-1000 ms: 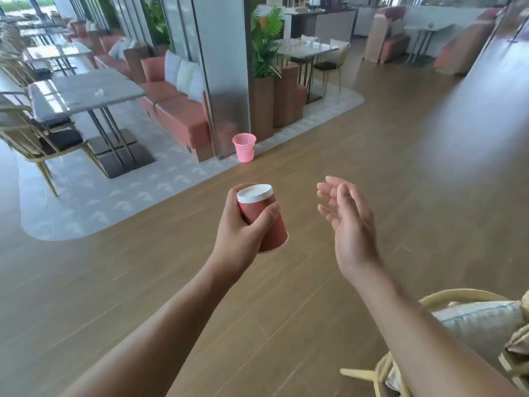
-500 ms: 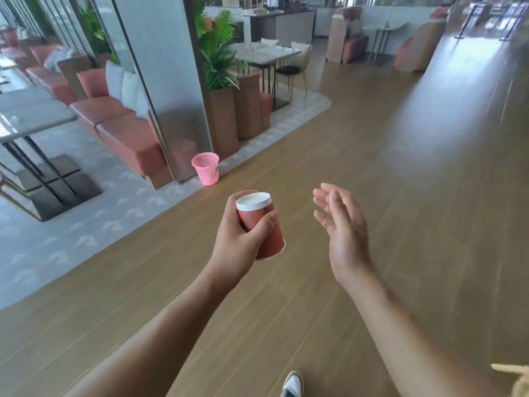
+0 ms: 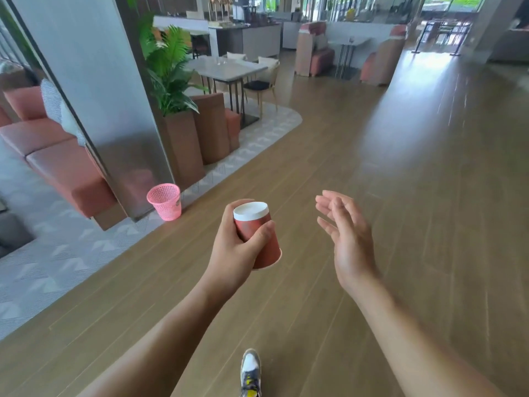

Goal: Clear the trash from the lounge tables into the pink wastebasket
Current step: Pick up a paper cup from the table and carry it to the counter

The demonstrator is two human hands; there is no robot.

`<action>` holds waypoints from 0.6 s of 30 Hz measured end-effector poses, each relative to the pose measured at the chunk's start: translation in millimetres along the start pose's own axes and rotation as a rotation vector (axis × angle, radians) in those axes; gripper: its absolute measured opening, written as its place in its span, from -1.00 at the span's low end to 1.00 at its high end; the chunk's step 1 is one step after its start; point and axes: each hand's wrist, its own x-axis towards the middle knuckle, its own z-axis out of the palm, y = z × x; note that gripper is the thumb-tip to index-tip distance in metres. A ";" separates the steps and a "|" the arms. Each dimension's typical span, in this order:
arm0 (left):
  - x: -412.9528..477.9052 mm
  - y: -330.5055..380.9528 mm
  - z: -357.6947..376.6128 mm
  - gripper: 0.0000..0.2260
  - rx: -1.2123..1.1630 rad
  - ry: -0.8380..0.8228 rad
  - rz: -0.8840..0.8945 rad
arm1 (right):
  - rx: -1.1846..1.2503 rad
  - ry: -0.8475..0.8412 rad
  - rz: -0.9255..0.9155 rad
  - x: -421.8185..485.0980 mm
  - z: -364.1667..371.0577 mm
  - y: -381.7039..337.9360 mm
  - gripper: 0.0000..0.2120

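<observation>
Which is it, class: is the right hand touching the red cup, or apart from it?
Apart. The head view shows wood floor between the open right hand and the cup, which only the left hand holds.

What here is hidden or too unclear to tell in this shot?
Head view only:
- red paper cup: contents hidden; it is inverted in the left hand.
- pink wastebasket: contents hidden by its wall.
- small item on the far table: too small to identify.
- shoe: cut off by the bottom edge.
</observation>
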 end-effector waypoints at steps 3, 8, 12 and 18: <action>68.8 -21.2 11.9 -0.57 -0.021 -0.026 -0.017 | -0.015 0.017 0.005 64.0 7.6 20.0 -0.67; 200.4 -54.8 30.9 -0.57 -0.047 -0.072 -0.038 | -0.031 0.058 0.001 190.8 30.7 50.2 -0.68; 313.4 -66.1 47.4 -0.62 -0.021 -0.136 -0.034 | -0.032 0.096 -0.019 298.3 48.4 65.7 -0.69; 456.9 -80.4 74.1 -0.60 0.005 -0.185 -0.027 | -0.006 0.158 -0.015 429.8 58.4 99.9 -0.71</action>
